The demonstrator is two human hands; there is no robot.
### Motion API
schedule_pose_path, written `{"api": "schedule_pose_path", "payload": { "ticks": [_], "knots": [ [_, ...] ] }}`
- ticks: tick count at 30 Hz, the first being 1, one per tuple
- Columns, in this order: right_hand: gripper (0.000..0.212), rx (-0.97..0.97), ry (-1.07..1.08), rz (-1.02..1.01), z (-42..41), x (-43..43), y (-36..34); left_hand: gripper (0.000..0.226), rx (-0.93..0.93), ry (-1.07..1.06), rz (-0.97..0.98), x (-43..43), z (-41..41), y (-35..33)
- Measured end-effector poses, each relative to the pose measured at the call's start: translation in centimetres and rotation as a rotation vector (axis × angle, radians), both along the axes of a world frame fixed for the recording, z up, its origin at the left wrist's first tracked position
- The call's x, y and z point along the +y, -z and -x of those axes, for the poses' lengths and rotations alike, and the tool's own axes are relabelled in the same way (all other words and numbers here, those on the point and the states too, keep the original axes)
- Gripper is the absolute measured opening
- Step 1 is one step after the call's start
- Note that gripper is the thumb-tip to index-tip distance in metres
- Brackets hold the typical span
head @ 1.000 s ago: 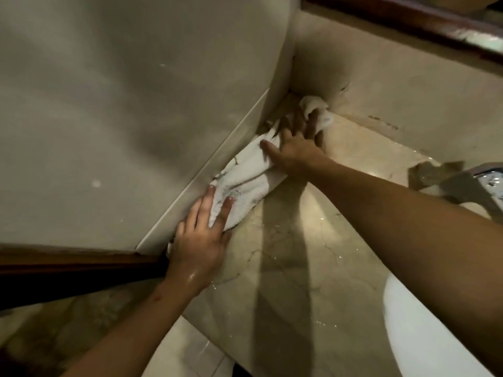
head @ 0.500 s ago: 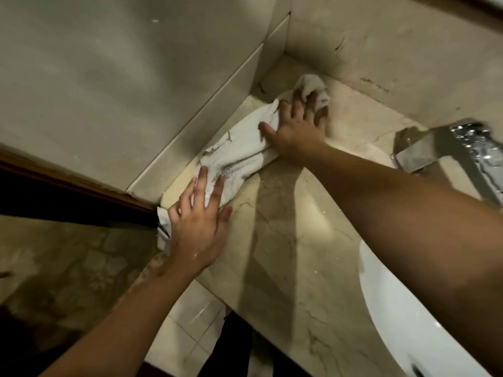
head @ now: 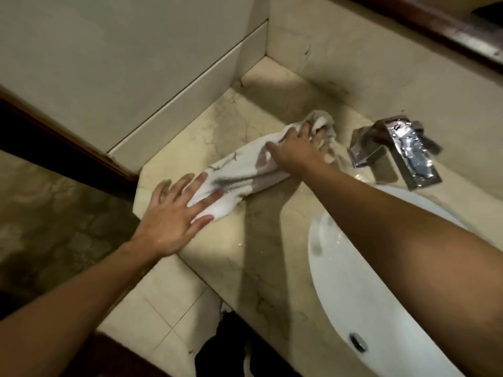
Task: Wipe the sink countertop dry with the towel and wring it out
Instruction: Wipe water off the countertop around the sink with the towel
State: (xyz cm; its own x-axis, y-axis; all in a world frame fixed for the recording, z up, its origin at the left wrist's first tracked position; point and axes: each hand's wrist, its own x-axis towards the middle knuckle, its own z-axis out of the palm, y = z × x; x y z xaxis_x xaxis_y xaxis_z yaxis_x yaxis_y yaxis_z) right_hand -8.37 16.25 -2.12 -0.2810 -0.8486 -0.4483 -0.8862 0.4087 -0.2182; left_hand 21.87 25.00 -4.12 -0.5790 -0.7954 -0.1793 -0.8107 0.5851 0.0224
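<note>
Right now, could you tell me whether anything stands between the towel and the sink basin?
Nothing visible does. The left hand and right hand press flat on the towel, and only bare, wet countertop separates it from the basin. The faucet stands right of the towel's far end, outside that path.

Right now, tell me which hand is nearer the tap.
The right hand, flat on the towel right beside the tap; the left hand presses the other end, by the counter edge.
</note>
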Motion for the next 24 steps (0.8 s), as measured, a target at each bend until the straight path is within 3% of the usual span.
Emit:
{"api": "schedule_pose_path", "payload": {
  "ticks": [3,7,11,17,24],
  "knots": [
    [0.092,-0.044,0.090,0.026,-1.8,-1.5,1.0,0.054,0.048,0.139,0.004,-4.0,-1.8,0.9],
    [0.105,0.028,0.210,0.107,-3.8,-3.3,2.9,0.051,0.169,0.152,-0.064,-7.8,-2.9,1.4],
    [0.090,0.058,0.253,0.182,-4.5,-4.7,3.0,0.048,0.324,0.123,-0.064,-7.8,-2.8,2.1],
    [0.097,0.054,0.244,0.231,-4.1,-4.3,3.6,0.050,0.338,0.148,-0.072,-7.1,-2.5,2.3],
    [0.078,0.002,0.151,0.279,-3.6,-2.2,3.6,0.055,0.276,-0.018,-0.024,-2.7,0.0,2.4]
  ]
}}
